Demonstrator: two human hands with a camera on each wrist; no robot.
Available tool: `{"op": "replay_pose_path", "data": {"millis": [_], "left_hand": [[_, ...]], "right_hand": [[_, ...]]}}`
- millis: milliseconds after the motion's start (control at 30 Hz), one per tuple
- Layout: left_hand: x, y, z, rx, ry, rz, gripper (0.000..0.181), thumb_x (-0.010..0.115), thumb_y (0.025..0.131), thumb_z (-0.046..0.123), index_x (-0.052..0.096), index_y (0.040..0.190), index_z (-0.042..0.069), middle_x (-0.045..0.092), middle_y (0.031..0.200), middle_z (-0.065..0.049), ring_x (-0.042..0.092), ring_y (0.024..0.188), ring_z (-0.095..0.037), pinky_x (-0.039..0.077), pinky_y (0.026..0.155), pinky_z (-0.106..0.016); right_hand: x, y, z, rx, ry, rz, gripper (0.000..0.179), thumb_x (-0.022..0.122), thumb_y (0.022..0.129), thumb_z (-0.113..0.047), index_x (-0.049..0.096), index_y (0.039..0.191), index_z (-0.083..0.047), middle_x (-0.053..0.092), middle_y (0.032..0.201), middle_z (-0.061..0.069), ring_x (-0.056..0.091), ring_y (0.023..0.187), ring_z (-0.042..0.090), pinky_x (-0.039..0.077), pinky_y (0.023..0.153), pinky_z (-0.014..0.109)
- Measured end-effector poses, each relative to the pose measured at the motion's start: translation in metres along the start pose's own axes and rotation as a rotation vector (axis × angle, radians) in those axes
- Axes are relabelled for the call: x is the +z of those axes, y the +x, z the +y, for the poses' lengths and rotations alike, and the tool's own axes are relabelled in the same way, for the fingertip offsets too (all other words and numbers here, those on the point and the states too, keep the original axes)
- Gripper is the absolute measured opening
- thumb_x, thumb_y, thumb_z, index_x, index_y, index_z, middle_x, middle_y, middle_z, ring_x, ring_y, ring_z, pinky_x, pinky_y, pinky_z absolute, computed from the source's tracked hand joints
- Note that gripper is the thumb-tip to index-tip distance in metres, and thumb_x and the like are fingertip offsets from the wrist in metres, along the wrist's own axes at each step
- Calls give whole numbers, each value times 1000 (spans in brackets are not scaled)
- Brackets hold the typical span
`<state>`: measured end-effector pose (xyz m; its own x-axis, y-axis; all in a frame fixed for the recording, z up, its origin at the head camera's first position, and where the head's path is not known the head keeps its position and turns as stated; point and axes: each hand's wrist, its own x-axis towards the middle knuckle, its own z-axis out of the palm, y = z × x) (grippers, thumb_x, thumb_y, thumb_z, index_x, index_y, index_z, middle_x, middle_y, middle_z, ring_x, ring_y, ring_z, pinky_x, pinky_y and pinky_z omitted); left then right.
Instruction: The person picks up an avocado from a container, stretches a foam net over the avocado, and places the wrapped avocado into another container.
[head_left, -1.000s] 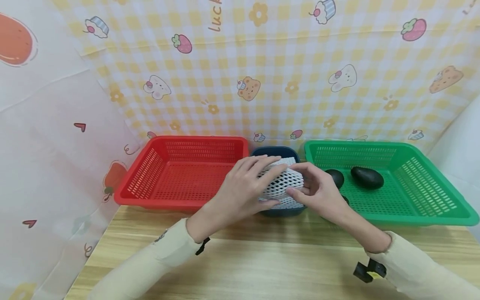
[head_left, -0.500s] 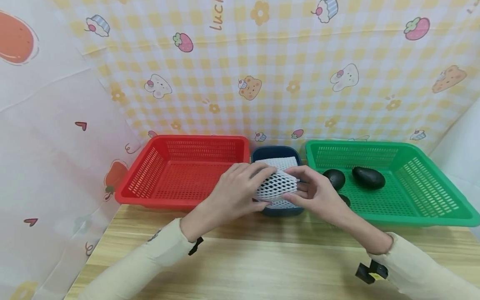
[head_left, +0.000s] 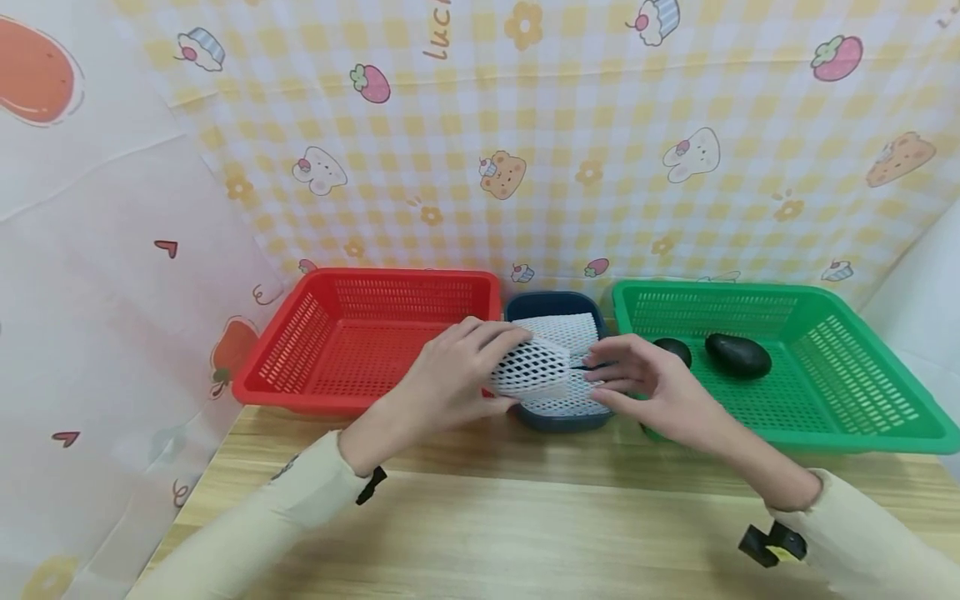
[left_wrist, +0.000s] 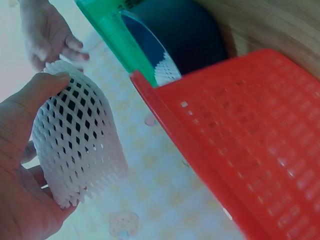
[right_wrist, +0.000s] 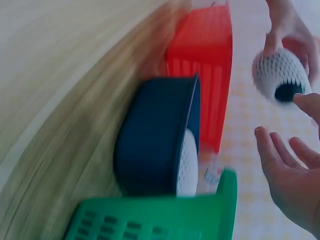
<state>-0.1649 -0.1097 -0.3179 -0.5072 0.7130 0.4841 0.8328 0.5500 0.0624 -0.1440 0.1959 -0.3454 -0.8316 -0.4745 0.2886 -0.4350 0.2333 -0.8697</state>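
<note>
My left hand (head_left: 450, 367) grips an avocado in a white foam net sleeve (head_left: 531, 371), held above the dark blue bin between the baskets. Through the mesh the dark fruit shows, and in the right wrist view the sleeve's open end (right_wrist: 290, 92) faces the right hand. That right hand (head_left: 663, 393) is apart from the sleeve, fingers loosely spread and holding nothing. More white foam net sleeves (head_left: 564, 330) lie in the dark blue bin (head_left: 564, 422). In the left wrist view, the left thumb (left_wrist: 42, 90) lies across the mesh near one end.
A red basket (head_left: 367, 406) stands left of the bin with its perforated floor showing. At the right, a green basket (head_left: 832, 437) contains dark avocados, one of them (head_left: 738, 356) in plain view. Behind them hangs a checked cloth (head_left: 420, 150); wooden tabletop (head_left: 510, 533) lies in front.
My left hand has moved left with the sleeved avocado, toward the red basket. My right hand has come off the sleeve and drawn back to the right.
</note>
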Motion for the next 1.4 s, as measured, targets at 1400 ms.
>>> {"op": "replay_pose_path", "data": {"millis": [1400], "left_hand": [[-48,-66,-95,-361,32,-129,77,92,70,21,52,135,9,60,120,-12,59,103,-28,55,79,-48]], "right_hand": [[-59,-39,11,232,-487,-329,25,76,92,-37,75,101,-14,67,87,-15,62,77,5,53,68,28]]}}
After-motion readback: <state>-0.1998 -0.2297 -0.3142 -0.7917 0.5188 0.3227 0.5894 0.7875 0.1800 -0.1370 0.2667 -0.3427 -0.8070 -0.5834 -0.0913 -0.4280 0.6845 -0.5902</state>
